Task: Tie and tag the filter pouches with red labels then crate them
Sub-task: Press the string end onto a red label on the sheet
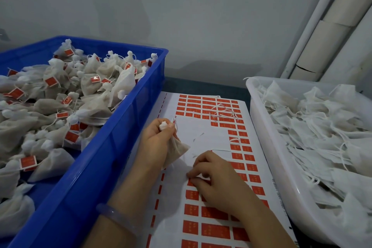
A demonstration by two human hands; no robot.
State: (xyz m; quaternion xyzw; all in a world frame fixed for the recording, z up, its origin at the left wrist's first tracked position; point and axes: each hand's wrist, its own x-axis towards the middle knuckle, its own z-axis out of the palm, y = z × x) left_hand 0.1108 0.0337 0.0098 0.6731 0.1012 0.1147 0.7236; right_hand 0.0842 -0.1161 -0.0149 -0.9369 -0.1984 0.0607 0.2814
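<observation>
My left hand (156,141) grips the gathered neck of a filled filter pouch (177,150), whose body hangs over the label sheet (193,127). The white sheet lies flat between the two containers and carries rows of red labels (215,231); its middle part is bare where labels are gone. My right hand (214,177) rests on the sheet with its curled fingertips at the edge of a red label (191,183). The blue crate (112,143) at the left holds several tied pouches with red tags (50,81).
A white tub (261,127) at the right is heaped with flat untagged pouches and loose strings. Short string scraps (221,112) lie on the far end of the sheet. A grey wall stands behind, with white pipes (322,26) at the upper right.
</observation>
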